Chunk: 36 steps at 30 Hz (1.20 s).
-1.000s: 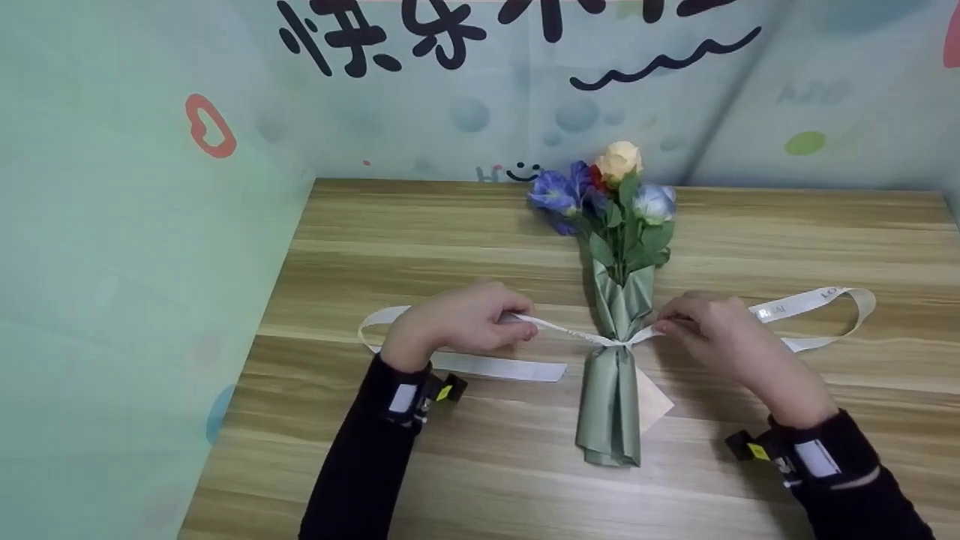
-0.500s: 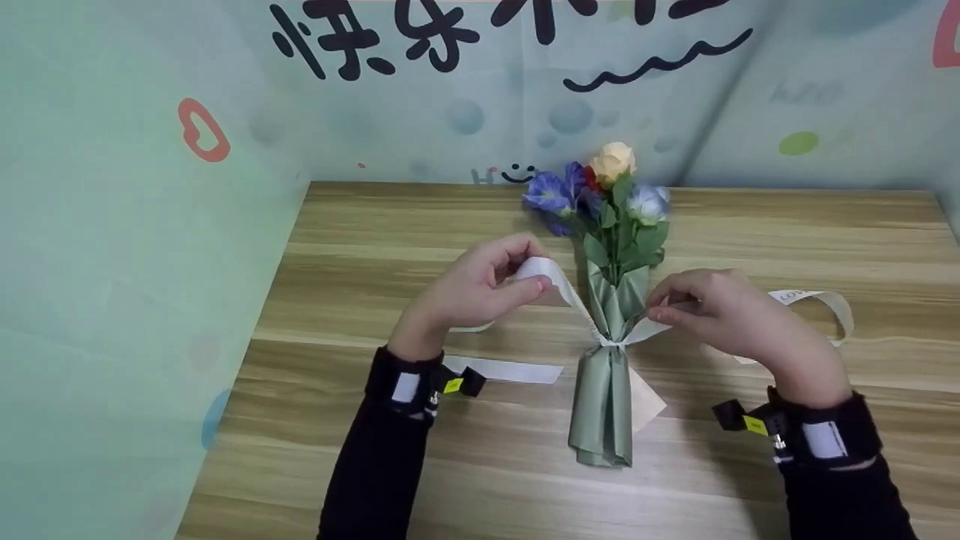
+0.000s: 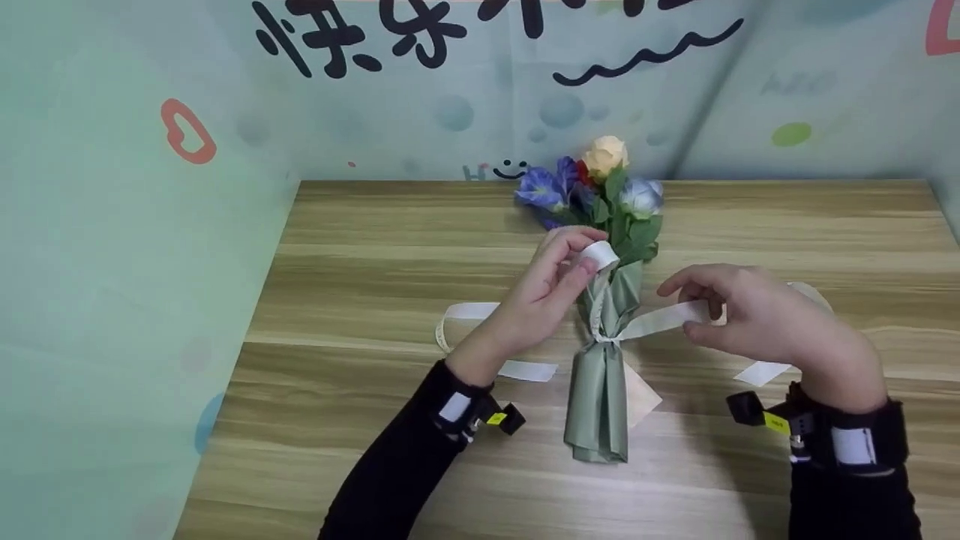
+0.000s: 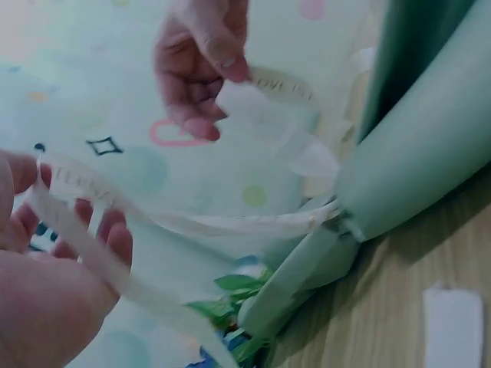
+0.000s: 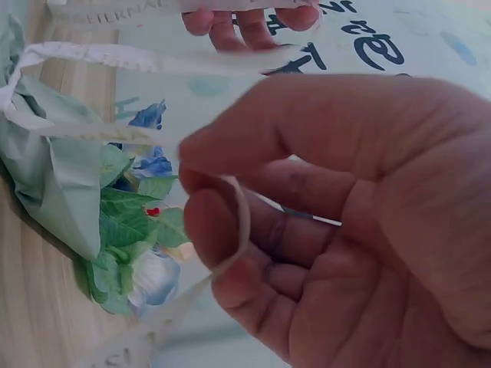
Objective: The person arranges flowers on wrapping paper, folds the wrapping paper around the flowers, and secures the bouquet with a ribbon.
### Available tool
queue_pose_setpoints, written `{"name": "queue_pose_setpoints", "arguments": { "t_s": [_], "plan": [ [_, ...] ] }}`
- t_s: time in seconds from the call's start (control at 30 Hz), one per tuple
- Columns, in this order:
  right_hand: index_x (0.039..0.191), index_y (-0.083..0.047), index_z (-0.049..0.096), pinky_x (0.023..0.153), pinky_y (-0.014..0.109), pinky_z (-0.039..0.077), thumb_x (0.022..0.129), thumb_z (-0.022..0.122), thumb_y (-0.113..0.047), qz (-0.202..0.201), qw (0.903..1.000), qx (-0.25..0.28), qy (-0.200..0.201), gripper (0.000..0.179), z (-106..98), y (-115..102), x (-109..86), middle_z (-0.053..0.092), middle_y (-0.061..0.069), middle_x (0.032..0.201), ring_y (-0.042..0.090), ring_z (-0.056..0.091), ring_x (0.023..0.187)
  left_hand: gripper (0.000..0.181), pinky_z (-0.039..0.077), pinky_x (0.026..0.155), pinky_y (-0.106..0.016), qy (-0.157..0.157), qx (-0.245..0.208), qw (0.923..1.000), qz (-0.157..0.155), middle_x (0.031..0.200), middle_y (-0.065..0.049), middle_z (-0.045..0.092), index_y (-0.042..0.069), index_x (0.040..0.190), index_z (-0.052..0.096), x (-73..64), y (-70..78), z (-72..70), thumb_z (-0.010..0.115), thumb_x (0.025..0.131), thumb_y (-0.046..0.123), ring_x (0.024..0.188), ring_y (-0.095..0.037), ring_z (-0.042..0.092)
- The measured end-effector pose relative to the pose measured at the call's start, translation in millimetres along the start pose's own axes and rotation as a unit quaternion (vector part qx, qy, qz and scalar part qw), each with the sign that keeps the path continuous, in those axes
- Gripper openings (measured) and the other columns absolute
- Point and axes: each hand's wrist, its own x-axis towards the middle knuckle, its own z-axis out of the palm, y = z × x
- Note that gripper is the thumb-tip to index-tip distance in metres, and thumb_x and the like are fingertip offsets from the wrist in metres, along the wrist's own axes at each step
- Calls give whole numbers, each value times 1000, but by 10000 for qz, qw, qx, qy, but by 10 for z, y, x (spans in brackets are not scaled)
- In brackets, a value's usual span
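Observation:
A bouquet in sage-green wrapping paper (image 3: 598,409) lies upright in the head view, flowers pointing away from me. A white printed ribbon (image 3: 664,321) is cinched round its narrow waist. My left hand (image 3: 534,304) pinches one ribbon end, raised in a curve over the upper wrapping. To the right of the waist, my right hand (image 3: 776,322) holds the other end in its curled fingers, with that ribbon stretched between hand and bouquet. In the right wrist view the ribbon passes through the right hand's fingers. In the left wrist view the left hand (image 4: 57,284) holds a drooping ribbon loop.
Artificial flowers top the bouquet: a cream rose (image 3: 606,156), a blue bloom (image 3: 541,187) and a pale blue one (image 3: 642,198). A beige card (image 3: 642,397) shows beneath the wrapping. Loose ribbon tails (image 3: 529,371) lie on the wooden table (image 3: 390,262). A printed backdrop (image 3: 450,112) stands behind.
My left hand has lifted its ribbon end and carried it right, over the wrapping. My right hand has shifted slightly right, drawing its ribbon out from the knot. The bouquet stays put.

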Motion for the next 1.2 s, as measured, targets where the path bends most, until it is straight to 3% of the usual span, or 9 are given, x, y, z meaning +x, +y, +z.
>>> {"name": "queue_pose_setpoints", "arguments": {
  "t_s": [0.07,0.17,0.27,0.4,0.57,0.73,0.87,1.0,1.2],
  "plan": [
    [113,-20,66,64,24,49,80,75,-7,200,9997,-158,-13,37,-22,-4,2,67,-9,85,4,57,72,16,44,105,-27,74,-8,9999,87,145,-14,42,2,116,50,8,-13,35,42,105,11,131,-18,43],
    [115,-21,66,66,27,48,81,74,-10,735,9966,-334,-184,36,-66,-4,-23,71,-5,91,8,60,75,16,44,106,-31,129,-336,9992,167,139,-20,52,0,117,47,13,-5,46,39,106,8,130,-26,49],
    [116,-18,66,66,28,48,83,73,-15,1279,9900,-410,-431,35,-124,14,-80,72,-2,93,10,62,76,16,51,94,-34,239,-667,9975,79,111,-23,64,1,118,44,8,21,22,38,106,8,108,-29,63],
    [112,-16,69,61,25,47,85,72,-20,1619,9841,-456,-575,28,-204,60,-181,72,-2,87,7,61,71,14,53,70,-30,442,-748,9962,-116,78,-12,58,3,116,44,3,73,-10,43,105,12,73,-21,61],
    [96,-23,75,57,22,42,89,69,-21,1552,9855,-598,-336,9,-253,111,-258,67,-7,75,3,53,64,15,41,59,-23,435,-629,9964,-371,69,-3,50,6,117,39,-1,113,-12,43,106,14,62,-25,47],
    [89,-25,75,57,22,42,90,68,-22,1481,9868,-631,-195,7,-249,125,-253,66,-8,73,1,52,63,16,44,62,-22,359,-396,9961,-705,75,-4,53,3,116,42,-11,115,-22,37,107,15,69,-24,52],
    [88,-24,74,56,22,42,90,67,-21,1479,9866,-674,-121,8,-236,132,-241,65,-7,72,2,52,63,19,47,64,-23,252,-391,9959,-776,80,-5,53,1,116,45,-16,117,-34,34,107,14,74,-25,54],
    [90,-24,74,57,22,42,92,66,-22,1542,9856,-681,-164,8,-240,155,-231,67,-7,74,3,53,65,15,50,67,-28,149,-515,9960,-712,82,-8,56,3,117,42,-9,113,-51,37,106,12,77,-33,55],
    [88,-28,73,67,25,44,90,69,-18,1258,9888,-764,261,12,-203,160,-192,69,-5,91,6,57,80,20,54,73,-34,113,-640,9943,-841,88,-17,68,7,122,39,5,112,-70,47,104,9,78,-24,64]
  ]
}}
